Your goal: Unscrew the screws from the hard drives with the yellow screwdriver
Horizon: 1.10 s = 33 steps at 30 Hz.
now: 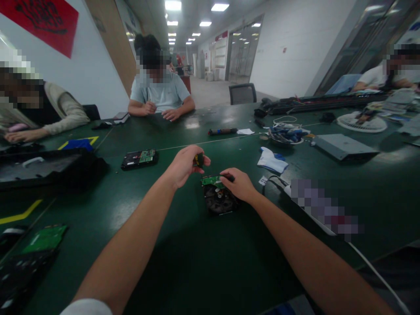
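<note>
A hard drive (pixel 219 199) lies on the green table in front of me, its green circuit board at the far end and its dark round casing nearer. My left hand (pixel 187 165) is just above and left of its far end, with fingers curled round a small black-and-yellow object (pixel 198 160). Most of that object is hidden, so its kind is unclear. At the drive's far right corner is my right hand (pixel 241 186), thumb and forefinger closed over the board's edge. Something dark shows between those fingers, too small to name.
Another hard drive (pixel 139 159) lies left, and one with a green board (pixel 42 243) at near left. Right are a white glove (pixel 273 161), a power strip (pixel 311 210) with cable, and a grey metal box (pixel 344 146). A co-worker (pixel 160 94) sits opposite; others sit either side.
</note>
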Each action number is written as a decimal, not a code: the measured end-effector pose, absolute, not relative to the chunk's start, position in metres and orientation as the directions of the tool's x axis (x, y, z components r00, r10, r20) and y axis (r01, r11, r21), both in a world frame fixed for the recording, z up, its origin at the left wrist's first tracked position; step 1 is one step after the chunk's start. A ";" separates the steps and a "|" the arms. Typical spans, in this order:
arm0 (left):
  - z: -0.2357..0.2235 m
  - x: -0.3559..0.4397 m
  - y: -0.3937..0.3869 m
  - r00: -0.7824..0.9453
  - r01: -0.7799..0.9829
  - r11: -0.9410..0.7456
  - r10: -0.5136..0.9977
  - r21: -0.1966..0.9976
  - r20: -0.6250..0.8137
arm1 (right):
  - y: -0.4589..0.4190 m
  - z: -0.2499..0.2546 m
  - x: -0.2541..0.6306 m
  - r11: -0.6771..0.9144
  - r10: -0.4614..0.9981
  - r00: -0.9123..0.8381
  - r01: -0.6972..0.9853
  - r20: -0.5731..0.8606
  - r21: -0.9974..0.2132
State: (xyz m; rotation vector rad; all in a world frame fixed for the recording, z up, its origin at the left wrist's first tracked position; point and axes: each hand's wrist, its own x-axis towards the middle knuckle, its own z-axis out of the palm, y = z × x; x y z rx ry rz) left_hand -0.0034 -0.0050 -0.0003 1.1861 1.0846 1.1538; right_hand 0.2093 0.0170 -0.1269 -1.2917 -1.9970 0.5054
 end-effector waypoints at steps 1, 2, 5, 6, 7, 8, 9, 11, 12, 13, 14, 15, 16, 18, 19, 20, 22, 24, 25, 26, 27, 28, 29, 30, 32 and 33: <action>0.000 -0.004 -0.005 0.090 -0.050 0.000 0.996 0.999 0.004 | 0.017 -0.127 0.209 0.429 0.902 -0.263 0.632 0.343 -0.646; 0.001 -0.004 -0.006 0.079 -0.018 -0.027 0.996 0.999 0.029 | 0.017 -0.127 0.209 0.430 0.902 -0.264 0.633 0.343 -0.644; 0.002 -0.006 -0.006 0.088 0.042 -0.072 0.994 0.997 0.068 | 0.017 -0.128 0.209 0.431 0.901 -0.264 0.638 0.344 -0.639; 0.002 -0.006 -0.005 0.104 0.031 -0.058 0.993 0.998 0.055 | 0.018 -0.128 0.210 0.432 0.900 -0.265 0.636 0.345 -0.639; 0.001 -0.006 -0.005 0.125 0.007 -0.035 0.992 0.999 0.034 | 0.018 -0.128 0.210 0.434 0.900 -0.266 0.633 0.346 -0.641; 0.001 -0.007 -0.004 0.142 -0.022 -0.007 0.990 1.000 0.010 | 0.018 -0.129 0.210 0.436 0.899 -0.267 0.630 0.347 -0.643; 0.000 -0.007 -0.003 0.150 -0.049 0.020 0.989 0.999 -0.013 | 0.018 -0.129 0.210 0.437 0.898 -0.267 0.627 0.349 -0.645; 0.000 -0.006 -0.003 0.134 -0.069 0.043 0.990 0.997 -0.034 | 0.018 -0.130 0.210 0.439 0.897 -0.267 0.624 0.352 -0.646; 0.000 -0.006 -0.003 0.112 -0.051 0.027 0.993 0.998 -0.021 | 0.019 -0.130 0.210 0.438 0.897 -0.266 0.625 0.352 -0.646; 0.001 -0.006 -0.003 0.086 -0.020 -0.004 0.996 1.000 0.006 | 0.019 -0.130 0.210 0.436 0.898 -0.265 0.627 0.350 -0.646; 0.001 -0.006 -0.004 0.065 0.016 -0.040 0.997 0.999 0.039 | 0.019 -0.130 0.210 0.433 0.900 -0.264 0.629 0.347 -0.645; 0.002 -0.006 -0.004 0.055 0.050 -0.069 0.996 0.996 0.067 | 0.018 -0.129 0.210 0.430 0.901 -0.263 0.631 0.344 -0.645; 0.003 -0.006 -0.005 0.055 0.071 -0.086 0.995 0.994 0.082 | 0.018 -0.129 0.210 0.429 0.902 -0.263 0.632 0.341 -0.646; 0.004 -0.006 -0.006 0.088 0.047 -0.059 0.995 0.997 0.054 | 0.018 -0.128 0.210 0.429 0.902 -0.265 0.632 0.340 -0.646; 0.004 -0.005 -0.007 0.115 0.012 -0.024 0.993 1.000 0.022 | 0.018 -0.128 0.210 0.430 0.902 -0.266 0.631 0.341 -0.646; 0.004 -0.005 -0.007 0.142 -0.027 0.012 0.990 1.000 -0.008 | 0.018 -0.128 0.210 0.431 0.902 -0.267 0.630 0.340 -0.646; 0.003 -0.004 -0.006 0.162 -0.083 0.064 0.986 0.994 -0.050 | 0.018 -0.128 0.210 0.431 0.901 -0.269 0.627 0.339 -0.649; 0.001 -0.003 -0.005 0.130 -0.073 0.051 0.991 0.996 -0.041 | 0.018 -0.129 0.210 0.431 0.901 -0.268 0.626 0.340 -0.649; 0.001 -0.003 -0.005 0.106 -0.041 0.018 0.994 0.999 -0.013 | 0.018 -0.129 0.210 0.430 0.902 -0.267 0.628 0.340 -0.648; 0.001 -0.003 -0.005 0.079 0.002 -0.022 0.997 1.000 0.022 | 0.019 -0.130 0.210 0.429 0.902 -0.265 0.631 0.341 -0.646; 0.002 -0.004 -0.005 0.059 0.048 -0.061 0.997 0.997 0.058 | 0.019 -0.130 0.210 0.429 0.902 -0.263 0.633 0.342 -0.644; 0.002 -0.004 -0.005 0.050 0.090 -0.091 0.995 0.992 0.086 | 0.019 -0.130 0.210 0.430 0.901 -0.263 0.635 0.344 -0.642; 0.003 -0.004 -0.006 0.054 0.116 -0.104 0.994 0.988 0.098 | 0.019 -0.130 0.210 0.433 0.900 -0.264 0.634 0.346 -0.641; 0.004 -0.004 -0.007 0.068 0.123 -0.099 0.994 0.987 0.091 | 0.019 -0.130 0.210 0.435 0.899 -0.266 0.632 0.349 -0.641; 0.005 -0.004 -0.008 0.134 0.086 -0.051 0.990 0.995 0.039 | 0.018 -0.130 0.210 0.437 0.898 -0.266 0.629 0.350 -0.643; 0.004 -0.004 -0.008 0.167 0.053 -0.021 0.986 0.998 0.011 | 0.018 -0.129 0.210 0.436 0.899 -0.266 0.628 0.349 -0.645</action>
